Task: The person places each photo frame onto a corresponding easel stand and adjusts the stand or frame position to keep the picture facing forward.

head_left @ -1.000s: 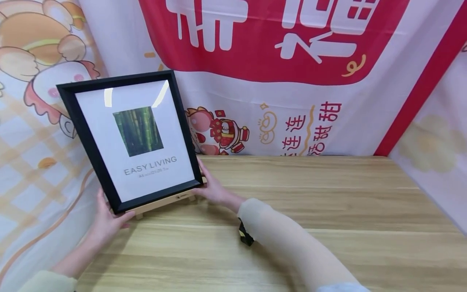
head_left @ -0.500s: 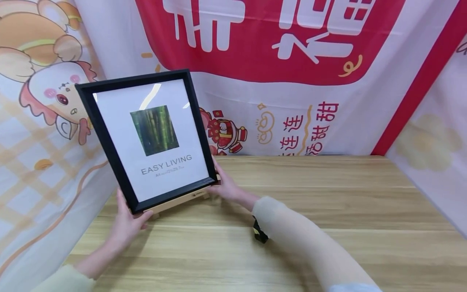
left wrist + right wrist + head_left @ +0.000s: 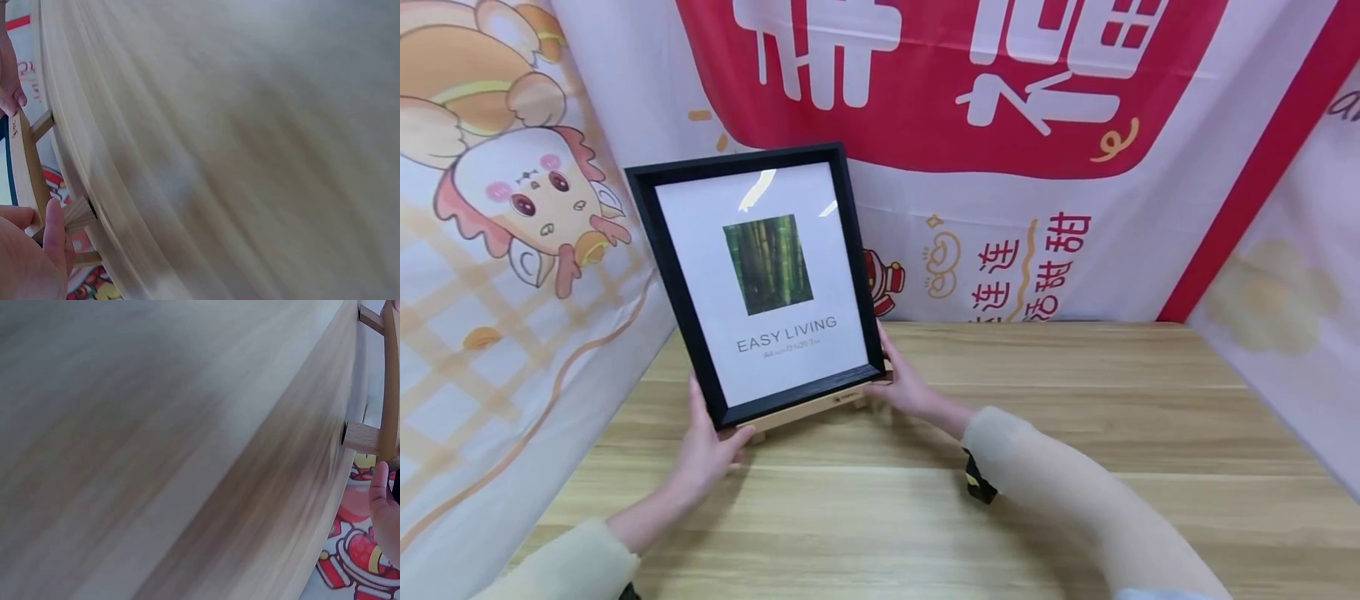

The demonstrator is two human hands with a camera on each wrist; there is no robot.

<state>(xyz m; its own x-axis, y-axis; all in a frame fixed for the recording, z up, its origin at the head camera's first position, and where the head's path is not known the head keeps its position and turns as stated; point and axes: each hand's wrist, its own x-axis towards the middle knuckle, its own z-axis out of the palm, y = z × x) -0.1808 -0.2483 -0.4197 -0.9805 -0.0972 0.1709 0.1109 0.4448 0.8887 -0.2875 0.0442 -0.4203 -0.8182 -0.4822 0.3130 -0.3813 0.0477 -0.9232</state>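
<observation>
A black picture frame (image 3: 775,283) with a bamboo picture and the words "EASY LIVING" leans back on a light wooden easel stand (image 3: 805,410). My left hand (image 3: 703,446) grips the stand's lower left corner, thumb over the front ledge and fingers up the side. At the lower right corner my right hand (image 3: 913,387) grips it the same way. In the left wrist view the ledge (image 3: 28,162) shows edge-on, with short wooden legs (image 3: 80,214) reaching the tabletop. The right wrist view catches a leg (image 3: 362,437) beside my right hand (image 3: 384,512).
The wood-grain table (image 3: 1075,417) reaches back to a printed cloth (image 3: 1015,192) with red and white lettering. Another cloth with cartoon animals (image 3: 527,200) hangs at the left, close to the frame. A pale cloth (image 3: 1285,292) borders the right side.
Both hands have moved the stand and the picture frame rightward across the table, away from the left cloth. The grip on both corners looks the same.
</observation>
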